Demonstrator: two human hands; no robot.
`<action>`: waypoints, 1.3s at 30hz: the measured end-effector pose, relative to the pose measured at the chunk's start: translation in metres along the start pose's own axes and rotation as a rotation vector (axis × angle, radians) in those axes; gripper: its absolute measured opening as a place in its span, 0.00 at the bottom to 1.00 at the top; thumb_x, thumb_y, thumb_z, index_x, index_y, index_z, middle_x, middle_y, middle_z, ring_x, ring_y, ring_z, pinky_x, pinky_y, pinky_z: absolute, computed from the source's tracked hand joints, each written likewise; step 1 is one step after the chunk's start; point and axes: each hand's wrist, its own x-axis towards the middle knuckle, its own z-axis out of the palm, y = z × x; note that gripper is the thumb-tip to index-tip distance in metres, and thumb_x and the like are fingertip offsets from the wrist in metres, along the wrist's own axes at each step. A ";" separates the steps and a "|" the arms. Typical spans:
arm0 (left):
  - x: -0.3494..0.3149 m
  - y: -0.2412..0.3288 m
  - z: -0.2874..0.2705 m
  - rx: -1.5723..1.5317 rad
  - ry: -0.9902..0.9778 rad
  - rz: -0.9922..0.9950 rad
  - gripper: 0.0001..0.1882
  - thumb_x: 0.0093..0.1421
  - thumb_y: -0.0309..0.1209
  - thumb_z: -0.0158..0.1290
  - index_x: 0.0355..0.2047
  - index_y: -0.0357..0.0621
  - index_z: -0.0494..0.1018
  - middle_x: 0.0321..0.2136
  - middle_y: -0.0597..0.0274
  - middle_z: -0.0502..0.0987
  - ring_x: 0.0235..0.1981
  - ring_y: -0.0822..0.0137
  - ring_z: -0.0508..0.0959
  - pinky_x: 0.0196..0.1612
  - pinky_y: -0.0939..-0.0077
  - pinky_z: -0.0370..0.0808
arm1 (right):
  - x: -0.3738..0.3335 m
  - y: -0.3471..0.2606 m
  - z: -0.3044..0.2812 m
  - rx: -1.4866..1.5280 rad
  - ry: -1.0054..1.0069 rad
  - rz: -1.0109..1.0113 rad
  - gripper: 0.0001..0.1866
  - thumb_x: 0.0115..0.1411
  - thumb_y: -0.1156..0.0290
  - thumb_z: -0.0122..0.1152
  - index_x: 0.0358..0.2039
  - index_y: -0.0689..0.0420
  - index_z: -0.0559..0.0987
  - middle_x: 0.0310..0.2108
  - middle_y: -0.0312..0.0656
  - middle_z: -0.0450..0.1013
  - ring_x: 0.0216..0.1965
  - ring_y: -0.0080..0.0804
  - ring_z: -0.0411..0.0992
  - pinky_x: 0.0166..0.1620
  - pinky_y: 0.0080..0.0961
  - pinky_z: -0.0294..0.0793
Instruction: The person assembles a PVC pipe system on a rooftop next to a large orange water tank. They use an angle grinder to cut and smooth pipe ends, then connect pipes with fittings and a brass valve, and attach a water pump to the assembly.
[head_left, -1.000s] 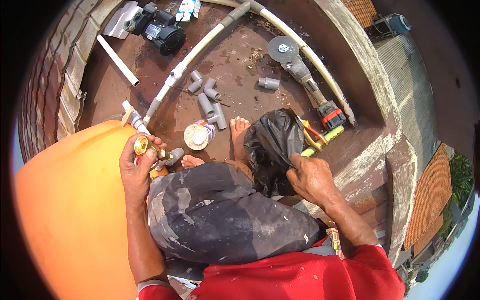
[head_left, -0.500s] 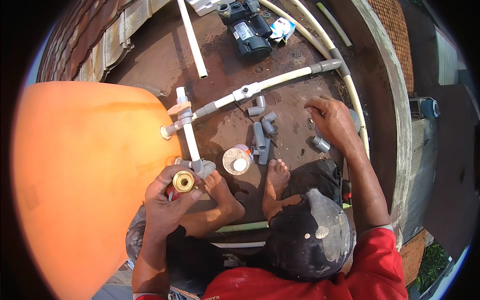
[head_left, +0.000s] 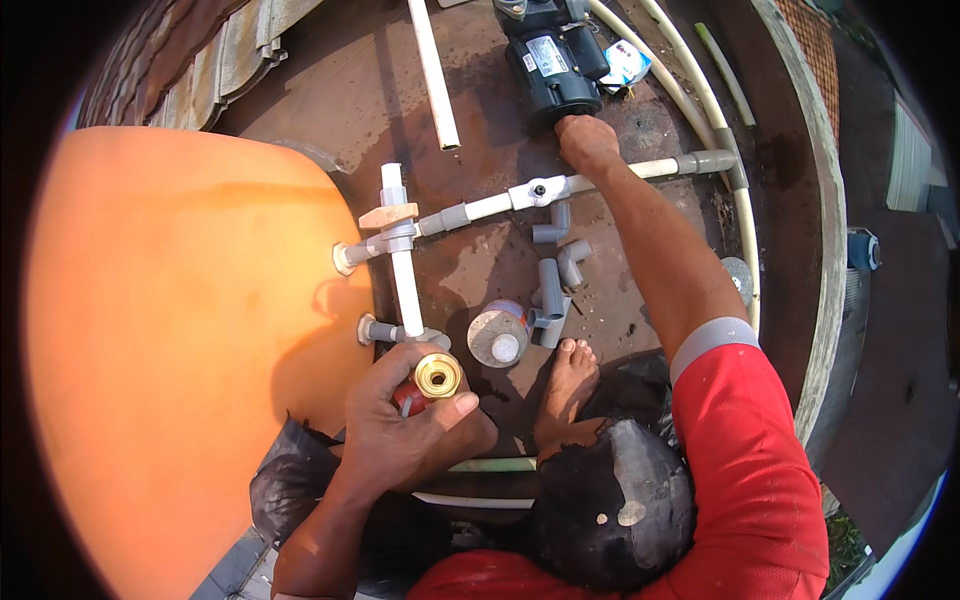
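Since the earlier frame, the right hand [head_left: 590,143] has swung out from over the floor to the near end of the dark pump [head_left: 560,85], while the left hand [head_left: 395,420] keeps its grip. Left fingers pinch a brass fitting [head_left: 437,376], bore facing up, with a red part [head_left: 409,397] beneath it; the fitting sits beside the orange tank [head_left: 180,300], near the foot of a white pipe [head_left: 405,285]. Farther out lie a round tin [head_left: 490,335] and grey pipe fittings [head_left: 550,285]. Probably the step is readying the brass piece while reaching for something; the next move likely calls for a careful right-hand grasp. Right fingers are hidden, so their closure and contact cannot be told; the red part is half covered, and the pump's top is cut off.
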 end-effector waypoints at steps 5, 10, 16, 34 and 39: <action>0.015 -0.016 0.005 0.059 0.008 0.049 0.23 0.65 0.27 0.72 0.56 0.35 0.77 0.44 0.65 0.81 0.46 0.75 0.79 0.52 0.74 0.79 | -0.002 0.012 -0.001 -0.038 -0.012 -0.056 0.19 0.71 0.67 0.52 0.52 0.60 0.87 0.51 0.56 0.86 0.57 0.53 0.84 0.61 0.45 0.82; 0.040 0.002 0.025 0.317 0.041 0.042 0.18 0.66 0.30 0.71 0.53 0.39 0.81 0.41 0.65 0.83 0.43 0.75 0.81 0.49 0.74 0.80 | -0.063 0.008 -0.030 0.565 0.061 -0.145 0.17 0.73 0.60 0.58 0.48 0.62 0.82 0.44 0.55 0.87 0.45 0.45 0.87 0.49 0.40 0.86; 0.077 -0.029 0.079 0.285 -0.086 0.244 0.18 0.65 0.32 0.72 0.51 0.37 0.82 0.38 0.65 0.84 0.40 0.78 0.79 0.46 0.73 0.80 | -0.287 -0.031 -0.120 0.973 0.221 -0.349 0.06 0.71 0.73 0.65 0.45 0.59 0.79 0.48 0.42 0.82 0.48 0.36 0.83 0.51 0.39 0.81; 0.065 -0.054 0.132 0.217 -0.203 0.443 0.20 0.59 0.19 0.71 0.52 0.33 0.82 0.46 0.58 0.84 0.47 0.70 0.82 0.50 0.73 0.80 | -0.377 -0.022 -0.084 0.988 0.484 -0.256 0.10 0.60 0.77 0.76 0.43 0.58 0.89 0.45 0.41 0.84 0.42 0.39 0.81 0.48 0.35 0.78; 0.067 -0.070 0.137 0.146 -0.245 0.447 0.22 0.60 0.20 0.74 0.54 0.34 0.82 0.47 0.59 0.84 0.49 0.73 0.82 0.53 0.75 0.80 | -0.384 0.052 -0.025 0.417 0.379 0.311 0.12 0.64 0.72 0.71 0.46 0.61 0.83 0.41 0.48 0.82 0.47 0.48 0.82 0.51 0.44 0.81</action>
